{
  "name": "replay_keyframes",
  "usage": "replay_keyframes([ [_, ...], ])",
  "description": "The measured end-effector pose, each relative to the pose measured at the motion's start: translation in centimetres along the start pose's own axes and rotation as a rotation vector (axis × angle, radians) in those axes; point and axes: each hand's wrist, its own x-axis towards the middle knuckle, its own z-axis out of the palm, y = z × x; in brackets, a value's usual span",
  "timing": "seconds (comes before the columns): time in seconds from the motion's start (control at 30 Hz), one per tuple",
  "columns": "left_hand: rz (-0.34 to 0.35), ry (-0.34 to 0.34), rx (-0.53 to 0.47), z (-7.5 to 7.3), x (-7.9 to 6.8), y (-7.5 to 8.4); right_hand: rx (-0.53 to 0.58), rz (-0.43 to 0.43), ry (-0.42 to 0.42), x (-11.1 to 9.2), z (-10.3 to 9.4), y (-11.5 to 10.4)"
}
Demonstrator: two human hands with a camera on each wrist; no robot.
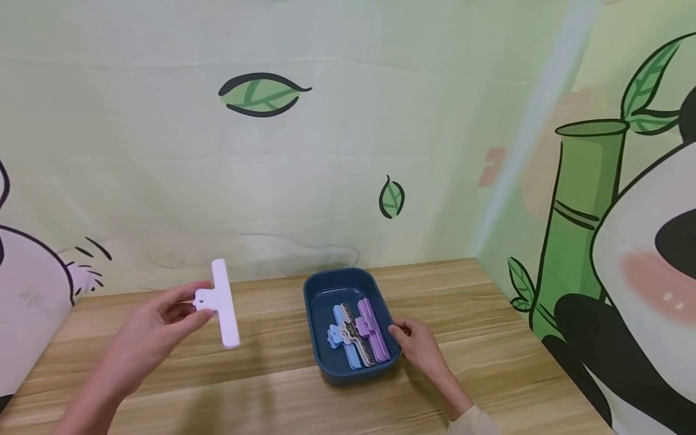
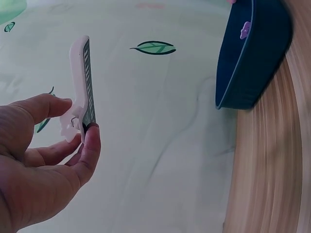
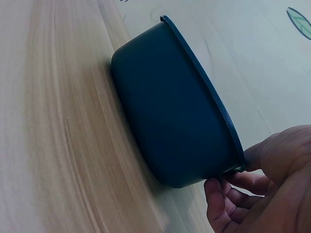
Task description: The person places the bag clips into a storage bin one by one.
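Note:
My left hand (image 1: 148,332) holds a white sealing clip (image 1: 226,308) up above the table, pinching it by its short handle. In the left wrist view the clip (image 2: 77,68) shows its ridged grey inner edge, with thumb and fingers about the handle. On the table stands a dark blue plastic basin (image 1: 325,300). My right hand (image 1: 423,353) pinches its right rim, thumb at the lip and fingers below, as the right wrist view shows. Inside the basin lie a light blue clip (image 1: 353,356), a black-and-cream patterned clip (image 1: 365,352) and a purple clip (image 1: 375,335) side by side.
The wood-grain table (image 1: 283,374) meets a pale green printed backdrop (image 1: 348,133) right behind the basin. A side panel with a panda and a bamboo stalk (image 1: 584,181) borders the right edge.

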Motion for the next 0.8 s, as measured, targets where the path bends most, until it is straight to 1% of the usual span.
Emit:
replay_keyframes([
  [0.17,0.019,0.006,-0.025,0.7,0.3,0.4,0.002,-0.015,0.006,0.0,0.0,0.0],
  [0.3,0.013,-0.005,-0.037,1.2,0.5,0.6,-0.005,-0.012,0.007,0.0,0.0,0.0],
  [0.5,0.000,-0.021,-0.035,2.0,0.7,0.8,-0.005,-0.031,0.009,-0.1,-0.1,-0.2],
  [0.8,0.009,-0.044,-0.081,3.9,1.7,1.4,0.002,-0.022,0.010,-0.1,-0.1,-0.2],
])
